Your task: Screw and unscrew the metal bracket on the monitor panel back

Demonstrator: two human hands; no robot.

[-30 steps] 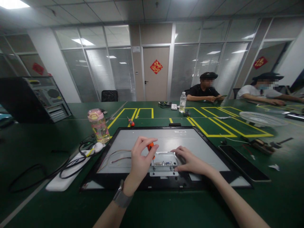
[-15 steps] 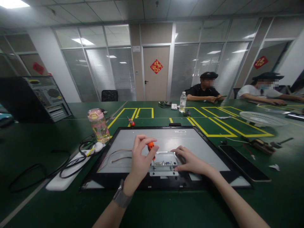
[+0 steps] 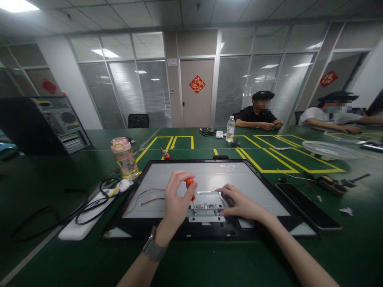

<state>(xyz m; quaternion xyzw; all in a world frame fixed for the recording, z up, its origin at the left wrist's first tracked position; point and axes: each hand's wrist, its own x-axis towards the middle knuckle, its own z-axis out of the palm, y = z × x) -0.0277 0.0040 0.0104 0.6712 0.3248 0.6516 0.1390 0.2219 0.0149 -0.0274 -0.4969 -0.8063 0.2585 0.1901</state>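
Note:
My left hand (image 3: pixel 178 198), with a watch on its wrist, is closed around the orange handle of a screwdriver (image 3: pixel 190 183). The screwdriver stands nearly upright, its tip down at the near left part of a metal bracket (image 3: pixel 206 219). My right hand (image 3: pixel 238 202) rests at the bracket's right side, thumb and fingers gripping its edge. The bracket sits on the back of a flat display panel (image 3: pixel 254 181) with a black frame, lying on the table. Thin wires (image 3: pixel 151 192) run over the panel left of my left hand.
Left of the panel are a power strip (image 3: pixel 86 215) with black cables and a pink-lidded bottle (image 3: pixel 125 159). A phone-like black slab (image 3: pixel 308 205) lies to the right. A red-handled tool (image 3: pixel 166 154) lies beyond the panel. Two people sit across the green table (image 3: pixel 191 265).
My left fingers have shifted slightly on the screwdriver handle, and the thumb has moved a little left. My right hand stays on the bracket.

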